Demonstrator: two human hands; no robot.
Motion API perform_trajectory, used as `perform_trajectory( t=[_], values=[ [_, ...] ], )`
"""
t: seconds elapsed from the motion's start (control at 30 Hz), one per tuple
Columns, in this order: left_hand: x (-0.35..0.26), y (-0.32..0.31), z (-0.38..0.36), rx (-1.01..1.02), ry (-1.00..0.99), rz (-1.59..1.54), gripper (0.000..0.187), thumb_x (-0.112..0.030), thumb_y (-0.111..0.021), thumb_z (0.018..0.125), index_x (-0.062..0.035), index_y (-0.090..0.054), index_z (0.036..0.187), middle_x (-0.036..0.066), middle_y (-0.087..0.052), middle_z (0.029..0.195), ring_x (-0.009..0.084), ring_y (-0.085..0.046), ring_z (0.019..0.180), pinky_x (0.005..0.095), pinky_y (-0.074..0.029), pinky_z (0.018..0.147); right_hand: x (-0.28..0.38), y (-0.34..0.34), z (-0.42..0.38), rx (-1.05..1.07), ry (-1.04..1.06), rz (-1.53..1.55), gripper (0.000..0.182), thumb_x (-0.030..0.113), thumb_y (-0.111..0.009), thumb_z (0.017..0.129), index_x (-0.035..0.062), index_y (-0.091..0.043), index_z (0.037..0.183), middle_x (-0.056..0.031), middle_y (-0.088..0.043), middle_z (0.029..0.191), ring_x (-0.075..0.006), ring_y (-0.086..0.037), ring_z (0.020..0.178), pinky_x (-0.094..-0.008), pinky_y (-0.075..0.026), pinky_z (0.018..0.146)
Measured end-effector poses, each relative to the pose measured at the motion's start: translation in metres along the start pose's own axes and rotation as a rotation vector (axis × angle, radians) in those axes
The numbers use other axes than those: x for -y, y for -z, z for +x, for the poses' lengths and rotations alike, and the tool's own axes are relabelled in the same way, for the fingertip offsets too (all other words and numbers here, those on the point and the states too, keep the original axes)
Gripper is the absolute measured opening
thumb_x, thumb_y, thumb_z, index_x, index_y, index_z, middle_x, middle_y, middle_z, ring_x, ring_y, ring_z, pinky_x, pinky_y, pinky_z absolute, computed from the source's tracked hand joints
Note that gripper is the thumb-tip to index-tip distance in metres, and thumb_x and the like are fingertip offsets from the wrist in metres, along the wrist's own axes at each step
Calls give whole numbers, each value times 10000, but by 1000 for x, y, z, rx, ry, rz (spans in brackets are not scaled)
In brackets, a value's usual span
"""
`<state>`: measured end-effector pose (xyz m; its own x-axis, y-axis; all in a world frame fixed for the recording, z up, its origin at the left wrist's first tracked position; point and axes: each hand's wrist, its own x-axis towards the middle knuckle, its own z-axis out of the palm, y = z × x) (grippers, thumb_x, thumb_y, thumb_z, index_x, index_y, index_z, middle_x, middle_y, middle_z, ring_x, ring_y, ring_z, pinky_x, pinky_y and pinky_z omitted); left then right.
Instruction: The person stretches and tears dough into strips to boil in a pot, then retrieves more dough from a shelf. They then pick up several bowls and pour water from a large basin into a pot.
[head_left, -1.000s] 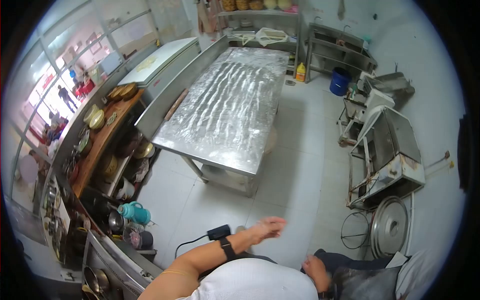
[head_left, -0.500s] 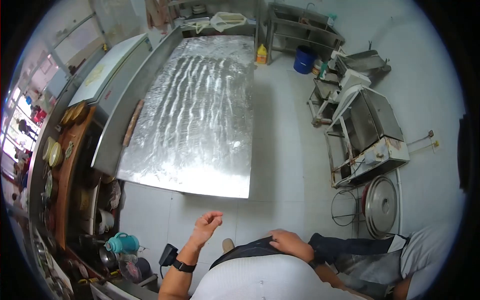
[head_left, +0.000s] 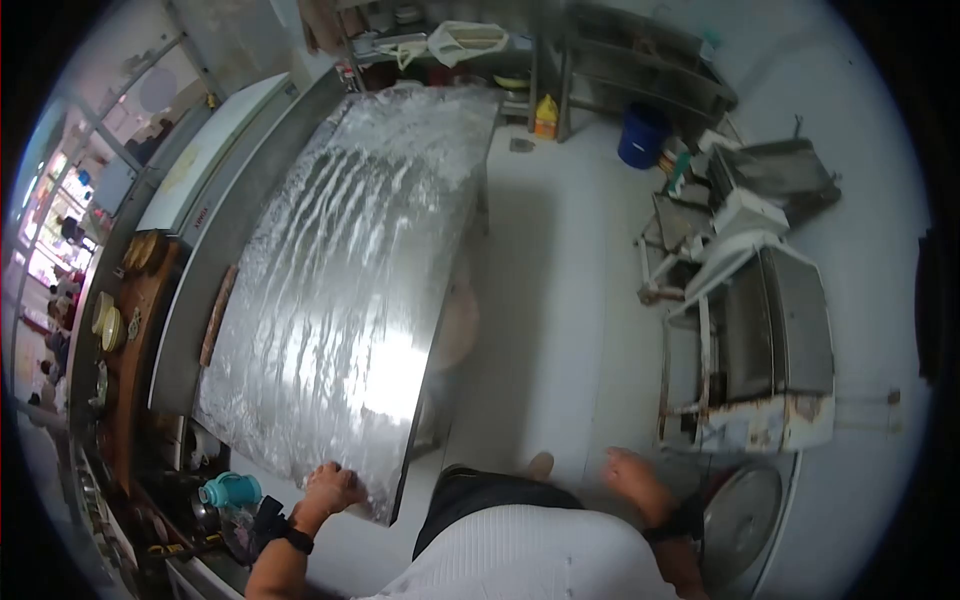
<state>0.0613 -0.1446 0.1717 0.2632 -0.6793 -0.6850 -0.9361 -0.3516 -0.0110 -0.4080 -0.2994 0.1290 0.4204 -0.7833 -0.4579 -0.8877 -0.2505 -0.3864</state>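
Observation:
A long metal-topped table [head_left: 385, 255] covered in crinkled, shiny clear plastic film [head_left: 300, 330] runs away in front of me. My left hand [head_left: 333, 490], with a dark watch at the wrist, is at the near end of the table. Its fingers are curled down onto the film at the edge; the fingertips are partly hidden. Off to the right of my body, my right hand [head_left: 637, 478] is held in the air over the floor, smeared by motion. I see nothing in it, and its fingers do not show clearly.
A wooden rolling pin [head_left: 219, 315] lies along the table's left side. Beyond are a white chest freezer [head_left: 215, 150] and a wooden shelf [head_left: 140, 330] with bowls. Rusty machinery [head_left: 750, 340], a blue bucket [head_left: 641, 136] and a round metal lid [head_left: 742, 525] stand right. A teal flask [head_left: 230, 490] sits lower left.
My view has moved closer to the table. My left hand has gone from the air down to the film at the near edge. My right hand has left my trousers and moved out right.

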Motion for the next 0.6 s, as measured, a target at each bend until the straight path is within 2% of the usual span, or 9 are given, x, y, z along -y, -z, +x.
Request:
perform_trajectory(
  t=[0.13, 0.2, 0.27, 0.33, 0.4, 0.53, 0.6],
  values=[
    [-2, 14, 20, -31, 0, -7, 452, -445, -608, 615, -151, -564, 955, 159, -458, 1016, 331, -428, 993, 417, -333, 855, -33, 73, 95, -69, 216, -76, 360, 166, -507, 738, 27, -477, 1069, -154, -553, 921, -293, -532, 852, -336, -425, 751],
    [4, 11, 33, 89, 41, -42, 464, -489, -585, 624, -163, -565, 954, 178, -464, 1003, 335, -426, 1003, 434, -337, 848, -16, 118, 145, 158, 189, 74, 352, 208, -511, 747, 37, -460, 1050, -158, -529, 950, -305, -518, 861, -374, -421, 737],
    [8, 15, 36, 123, 40, -69, 471, -508, -580, 626, -167, -566, 950, 178, -477, 981, 341, -440, 989, 448, -353, 826, -14, 150, 202, 135, 285, 1, 356, 213, -508, 748, 41, -457, 1056, -153, -530, 952, -307, -518, 865, -373, -420, 741],
    [28, -3, 45, 230, 7, -36, 483, -520, -567, 636, -153, -563, 951, 179, -483, 978, 354, -457, 966, 466, -366, 804, -22, 174, 256, 110, 368, -68, 360, 218, -506, 749, 46, -455, 1061, -148, -532, 953, -308, -517, 869, -372, -420, 745],
    [21, 9, 55, 372, 4, 19, 467, -517, -533, 678, -143, -569, 955, 191, -523, 946, 341, -491, 937, 445, -378, 798, -44, 194, 313, 165, 423, -125, 343, 219, -527, 730, 34, -490, 1017, -148, -544, 945, -284, -526, 863, -344, -423, 743],
    [-17, 20, 90, 580, 31, -84, 465, -514, -519, 693, -139, -567, 963, 193, -530, 944, 324, -496, 939, 429, -380, 800, -91, 251, 399, 195, 436, -202, 343, 233, -523, 734, 39, -488, 1015, -148, -541, 942, -291, -521, 862, -357, -420, 740],
    [-42, 32, 119, 662, 42, -136, 464, -513, -512, 700, -138, -566, 967, 194, -534, 944, 316, -499, 940, 420, -381, 802, -113, 285, 442, 342, 386, -305, 383, 248, -511, 747, 21, -462, 1052, -172, -519, 1009, -303, -488, 946, -374, -400, 792]
  ],
)
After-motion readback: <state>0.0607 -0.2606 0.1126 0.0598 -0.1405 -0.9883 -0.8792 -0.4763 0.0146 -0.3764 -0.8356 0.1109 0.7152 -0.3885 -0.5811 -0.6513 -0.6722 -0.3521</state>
